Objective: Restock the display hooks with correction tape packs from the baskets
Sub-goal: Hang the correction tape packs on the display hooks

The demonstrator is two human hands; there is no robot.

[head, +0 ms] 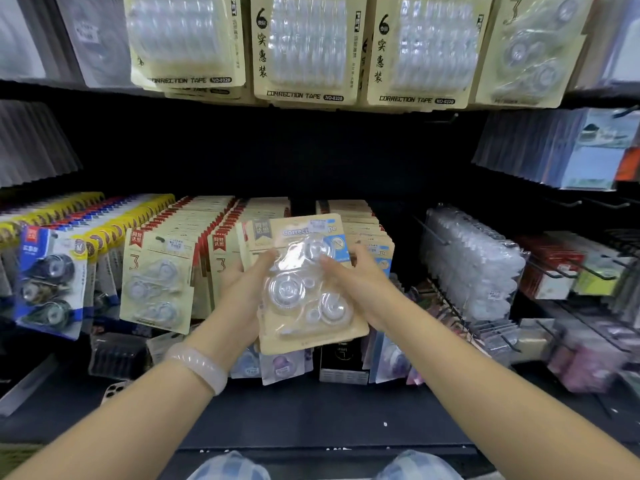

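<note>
Both hands, left hand (pixel 242 289) and right hand (pixel 356 282), grip one correction tape pack (pixel 304 285) by its side edges, held before the hanging rows. Judging from this, steady the card's top edge above the grip (its hang hole is blurred) and line it up with a hook before pushing back.

Bright overhead light glares off clear blisters, the shelf recess is dark, and edges blur and bend.

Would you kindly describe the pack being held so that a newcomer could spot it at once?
Look at the middle row of hanging packs, below the big six-packs. In front of its centre, the left hand and right hand hold one beige pack tilted. Unlike the neighbours marked 3, it has a blue-lettered header.
</note>
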